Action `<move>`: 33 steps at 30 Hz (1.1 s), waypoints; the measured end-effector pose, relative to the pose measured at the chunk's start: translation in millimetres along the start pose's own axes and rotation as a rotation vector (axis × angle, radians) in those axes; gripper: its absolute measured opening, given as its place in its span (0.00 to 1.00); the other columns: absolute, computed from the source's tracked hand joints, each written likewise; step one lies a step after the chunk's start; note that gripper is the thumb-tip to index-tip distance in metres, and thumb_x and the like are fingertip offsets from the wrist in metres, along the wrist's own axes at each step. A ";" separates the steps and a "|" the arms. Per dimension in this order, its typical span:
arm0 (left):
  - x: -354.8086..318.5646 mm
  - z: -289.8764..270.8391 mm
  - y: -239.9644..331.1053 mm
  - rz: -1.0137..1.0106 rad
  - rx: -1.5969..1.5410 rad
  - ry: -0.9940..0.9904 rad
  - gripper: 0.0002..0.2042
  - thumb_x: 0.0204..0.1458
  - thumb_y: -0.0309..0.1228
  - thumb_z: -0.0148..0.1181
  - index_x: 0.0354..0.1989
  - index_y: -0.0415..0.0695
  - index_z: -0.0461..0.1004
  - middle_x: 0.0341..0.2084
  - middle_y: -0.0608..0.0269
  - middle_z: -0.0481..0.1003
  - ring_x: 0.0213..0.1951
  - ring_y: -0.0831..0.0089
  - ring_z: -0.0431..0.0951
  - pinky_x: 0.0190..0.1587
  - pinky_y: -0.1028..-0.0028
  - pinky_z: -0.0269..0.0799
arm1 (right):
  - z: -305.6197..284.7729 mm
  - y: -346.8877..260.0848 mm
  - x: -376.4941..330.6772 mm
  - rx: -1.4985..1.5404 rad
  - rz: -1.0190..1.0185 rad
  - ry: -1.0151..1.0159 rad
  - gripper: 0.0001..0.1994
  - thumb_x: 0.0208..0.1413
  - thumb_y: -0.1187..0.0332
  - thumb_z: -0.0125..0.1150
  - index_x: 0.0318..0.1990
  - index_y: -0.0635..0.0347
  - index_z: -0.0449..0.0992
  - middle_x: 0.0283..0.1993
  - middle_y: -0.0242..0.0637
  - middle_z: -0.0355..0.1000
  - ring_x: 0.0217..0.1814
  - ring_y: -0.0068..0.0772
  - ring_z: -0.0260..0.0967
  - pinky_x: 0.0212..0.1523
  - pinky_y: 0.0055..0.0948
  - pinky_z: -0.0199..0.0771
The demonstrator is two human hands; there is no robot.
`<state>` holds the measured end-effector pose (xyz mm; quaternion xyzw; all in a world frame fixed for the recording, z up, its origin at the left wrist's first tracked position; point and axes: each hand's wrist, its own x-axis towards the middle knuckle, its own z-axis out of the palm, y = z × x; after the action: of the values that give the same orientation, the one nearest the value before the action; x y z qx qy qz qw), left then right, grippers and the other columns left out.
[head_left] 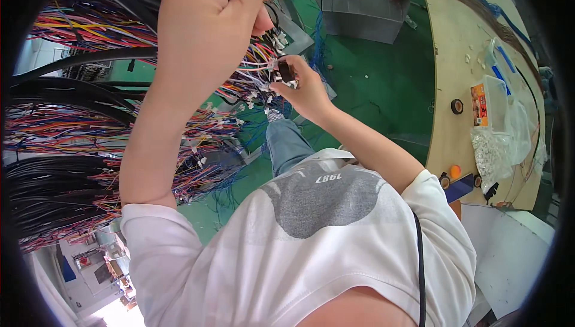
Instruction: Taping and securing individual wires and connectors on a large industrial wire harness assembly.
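My left hand [209, 18] is raised high at the upper edge, with thumb and fingers curled together. Whatever lies in that pinch, if anything, is hidden. Lower and to its right, my right hand [308, 93] curves its thumb and fingers round a small dark object [286, 73], too shadowed to name for sure. Right beside these fingers hang the ends of a wire bundle [254, 66] in many colours, tipped with small white connectors [280, 40].
Thick wire harnesses [57, 189] with black sleeves hang in rows on the left. A grey bin [362, 15] stands on the green floor [383, 96]. On the wooden table [446, 69] at right lie tape rolls [457, 106], a clear plastic box [494, 105] and a bag of white connectors [492, 156].
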<state>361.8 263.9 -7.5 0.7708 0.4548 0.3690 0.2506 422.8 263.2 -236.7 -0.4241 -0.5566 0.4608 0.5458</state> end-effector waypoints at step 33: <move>-37.7 25.9 -25.2 -0.270 -0.364 -0.319 0.06 0.47 0.26 0.53 0.31 0.40 0.75 0.20 0.66 0.70 0.18 0.80 0.68 0.21 0.83 0.61 | -112.7 -126.8 -20.0 0.195 -0.351 -0.057 0.20 0.40 0.84 0.58 0.42 0.65 0.60 0.38 0.44 0.67 0.41 0.31 0.67 0.41 0.24 0.68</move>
<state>357.6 240.7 -54.1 0.6939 0.4345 0.2818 0.5004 540.2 222.0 -119.6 -0.2525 -0.5901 0.4221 0.6402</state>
